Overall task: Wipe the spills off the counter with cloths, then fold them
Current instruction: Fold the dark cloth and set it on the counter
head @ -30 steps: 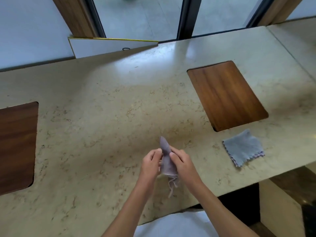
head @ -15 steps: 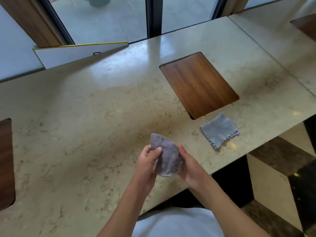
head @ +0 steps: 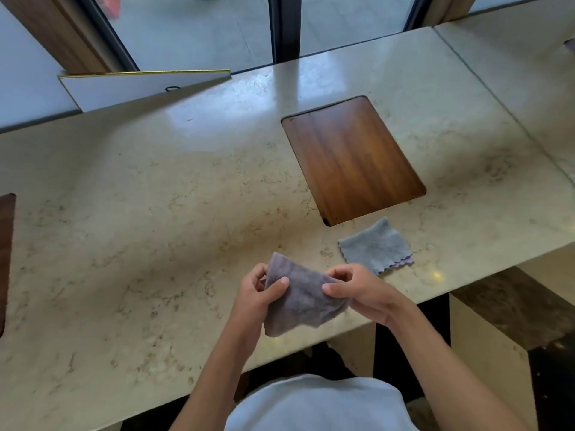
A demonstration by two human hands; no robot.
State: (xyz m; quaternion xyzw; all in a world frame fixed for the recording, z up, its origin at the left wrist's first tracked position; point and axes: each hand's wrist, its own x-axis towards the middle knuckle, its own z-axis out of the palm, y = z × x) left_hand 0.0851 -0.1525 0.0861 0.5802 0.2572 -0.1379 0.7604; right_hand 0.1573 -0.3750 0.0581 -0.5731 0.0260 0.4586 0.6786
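Note:
A purple-grey cloth (head: 303,301) hangs spread between both hands, just above the near edge of the beige marble counter (head: 155,231). My left hand (head: 258,293) pinches its upper left corner. My right hand (head: 357,290) pinches its upper right edge. The cloth's lower edge droops toward the counter's rim. A second cloth, light blue-grey with a scalloped pink-edged hem (head: 376,245), lies folded flat on the counter to the right of my hands, apart from them.
A wooden inset panel (head: 351,157) is set in the counter behind the folded cloth, and another (head: 4,253) shows at the left edge. A white board with a gold rim (head: 140,85) leans at the back by the window. A seam (head: 497,101) joins a neighbouring counter on the right.
The purple-grey cloth was bunched upright between my hands, and now it is pulled out wide between them. The view has shifted, so the counter sits differently in frame.

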